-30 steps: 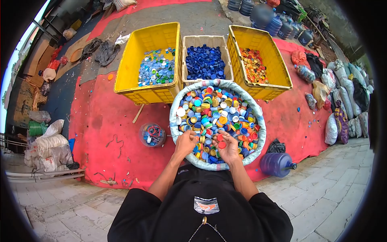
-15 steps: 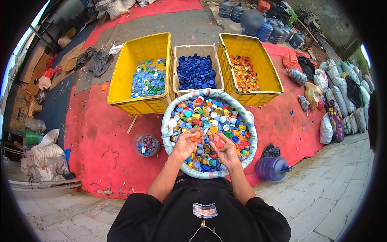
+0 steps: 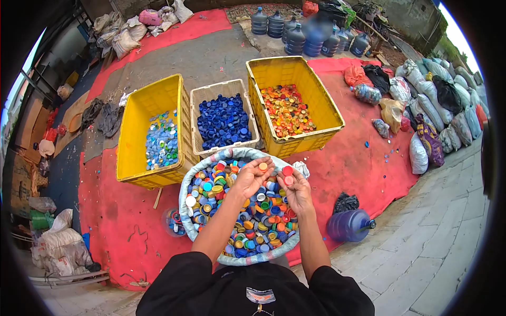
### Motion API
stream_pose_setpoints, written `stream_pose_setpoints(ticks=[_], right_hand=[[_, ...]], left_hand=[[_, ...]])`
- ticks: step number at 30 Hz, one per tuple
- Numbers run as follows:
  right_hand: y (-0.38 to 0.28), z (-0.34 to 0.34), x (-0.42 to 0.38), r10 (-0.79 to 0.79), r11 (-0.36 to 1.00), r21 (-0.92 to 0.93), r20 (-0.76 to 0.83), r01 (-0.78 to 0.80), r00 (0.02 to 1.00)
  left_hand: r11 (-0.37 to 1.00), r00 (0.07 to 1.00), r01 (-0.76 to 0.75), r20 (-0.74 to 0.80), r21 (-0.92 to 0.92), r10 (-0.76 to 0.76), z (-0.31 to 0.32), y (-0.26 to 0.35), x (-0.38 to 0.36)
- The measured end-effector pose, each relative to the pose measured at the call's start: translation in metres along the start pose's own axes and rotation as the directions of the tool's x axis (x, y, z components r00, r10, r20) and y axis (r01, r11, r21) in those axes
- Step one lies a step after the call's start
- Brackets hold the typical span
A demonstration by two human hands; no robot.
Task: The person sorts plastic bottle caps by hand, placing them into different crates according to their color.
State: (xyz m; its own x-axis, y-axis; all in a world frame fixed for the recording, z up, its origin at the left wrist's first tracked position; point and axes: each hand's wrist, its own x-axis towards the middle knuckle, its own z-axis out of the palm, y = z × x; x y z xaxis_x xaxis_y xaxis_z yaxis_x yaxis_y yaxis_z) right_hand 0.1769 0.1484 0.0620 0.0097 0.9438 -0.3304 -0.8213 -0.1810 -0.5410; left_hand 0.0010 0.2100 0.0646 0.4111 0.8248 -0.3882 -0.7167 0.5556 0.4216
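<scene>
Both hands are raised over the far side of a round, cloth-rimmed sack (image 3: 185,211) full of mixed bottle caps (image 3: 258,224). Between the fingers of my left hand (image 3: 251,179) sits an orange bottle cap (image 3: 263,166). My right hand (image 3: 298,194) pinches red bottle caps (image 3: 287,171), one above the other. Beyond the sack stand a yellow crate (image 3: 124,142) with light blue, green and white caps, a white crate (image 3: 196,95) with dark blue caps, and another yellow crate (image 3: 327,110) with red, orange and yellow caps.
A clear tub (image 3: 172,222) stands left of the sack, partly behind its rim. A large blue water jug (image 3: 349,226) lies on its side at right, by a black plastic bag (image 3: 345,203). Filled sacks (image 3: 429,100) are piled at far right; upright jugs (image 3: 295,39) stand at the back.
Both hands have moved forward from over the middle of the sack to its far right side, still holding caps. The view has turned to the right.
</scene>
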Motion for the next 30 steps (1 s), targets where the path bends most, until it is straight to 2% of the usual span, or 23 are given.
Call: stream_pose_setpoints(ticks=[2,6,8,10,12,15,20,21,23,26,27,30], right_hand=[[-0.014,-0.007,0.028,-0.012,1.000,0.020,-0.035,0.012,0.999],[-0.042,-0.010,0.103,-0.069,0.996,-0.052,-0.065,0.066,0.996],[-0.063,0.008,0.149,-0.154,0.984,-0.091,0.007,0.153,0.988],[-0.076,0.015,0.189,-0.152,0.980,-0.130,-0.018,0.148,0.988],[-0.082,0.014,0.210,-0.097,0.970,-0.227,-0.035,0.087,0.995],[-0.080,0.009,0.193,-0.139,0.963,-0.240,-0.050,0.123,0.989],[-0.047,-0.019,0.147,-0.148,0.947,-0.293,-0.035,0.131,0.988],[-0.041,-0.019,0.133,-0.165,0.912,-0.387,-0.048,0.134,0.985],[-0.026,-0.010,0.102,-0.207,0.818,-0.559,-0.065,0.136,0.976],[0.001,-0.001,0.072,-0.354,0.364,-0.892,0.132,0.267,0.926],[0.007,0.009,0.061,-0.367,0.240,-0.908,0.242,0.343,0.898],[0.026,0.018,0.052,-0.211,-0.115,-0.807,0.589,0.579,0.780]], left_hand=[[1.000,1.000,0.021,-0.001,0.000,-0.021,0.010,0.000,0.038],[0.994,1.000,0.017,0.004,0.109,-0.017,0.037,0.013,0.125],[0.979,0.999,-0.029,0.027,0.200,0.024,0.047,0.030,0.172],[0.960,0.993,-0.063,-0.075,0.273,0.087,0.062,0.047,0.187],[0.978,0.973,-0.087,-0.194,0.188,0.124,0.061,0.058,0.183],[0.924,0.964,-0.146,-0.159,0.353,0.212,0.038,0.065,0.144],[0.918,0.927,-0.208,-0.232,0.338,0.295,-0.019,0.070,0.068],[0.916,0.918,-0.229,-0.241,0.329,0.316,-0.026,0.068,0.049],[0.923,0.902,-0.271,-0.263,0.273,0.343,-0.045,0.064,0.011],[0.910,0.865,-0.359,-0.292,0.207,0.408,-0.063,0.054,-0.052],[0.902,0.851,-0.390,-0.301,0.185,0.430,-0.067,0.048,-0.071],[0.895,0.818,-0.382,-0.366,0.230,0.444,-0.080,0.027,-0.124]])
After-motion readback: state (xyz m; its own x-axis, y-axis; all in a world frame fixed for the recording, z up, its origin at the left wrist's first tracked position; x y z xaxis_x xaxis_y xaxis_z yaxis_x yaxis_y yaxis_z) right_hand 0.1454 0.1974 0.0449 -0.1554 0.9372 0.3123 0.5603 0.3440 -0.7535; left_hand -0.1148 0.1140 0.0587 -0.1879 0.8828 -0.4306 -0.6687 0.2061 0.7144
